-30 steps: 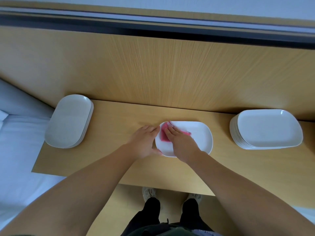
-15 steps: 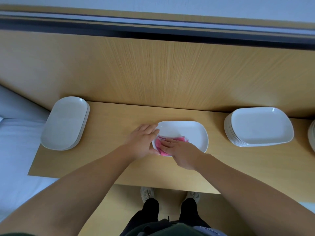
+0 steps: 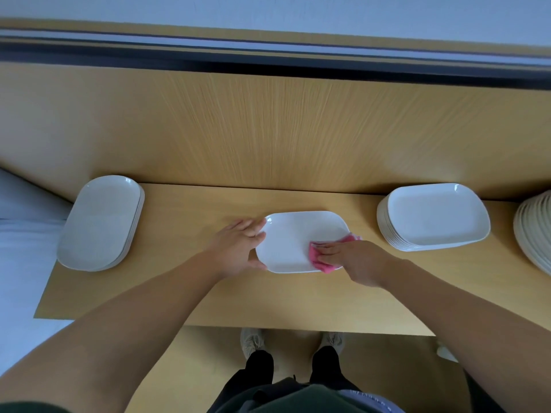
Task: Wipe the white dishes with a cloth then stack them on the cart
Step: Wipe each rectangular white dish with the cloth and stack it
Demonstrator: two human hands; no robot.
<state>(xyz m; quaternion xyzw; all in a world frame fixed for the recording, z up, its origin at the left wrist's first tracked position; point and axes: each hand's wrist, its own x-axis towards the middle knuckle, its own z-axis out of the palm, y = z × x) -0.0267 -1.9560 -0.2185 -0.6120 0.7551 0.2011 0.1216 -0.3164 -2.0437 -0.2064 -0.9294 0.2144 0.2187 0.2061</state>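
Right hand (image 3: 354, 260) lies flat with straight fingers, pressing pink cloth (image 3: 326, 267) onto the near-right part of the white dish (image 3: 298, 238). Left hand (image 3: 238, 248) is spread, with thumb on the near rim and fingers on the far-left rim, bracing the dish. Dish sits flat mid wooden top (image 3: 179, 290). Left stack of dishes (image 3: 101, 222) hangs over the top's left end. Right stack (image 3: 435, 216) stands against the back panel. A third pile (image 3: 536, 231) is cut off at the frame edge.

Dark green top (image 3: 298, 396), sleeve edge (image 3: 26, 408) at left arm; black trousers (image 3: 258, 369); grey-beige sneakers (image 3: 251, 342).
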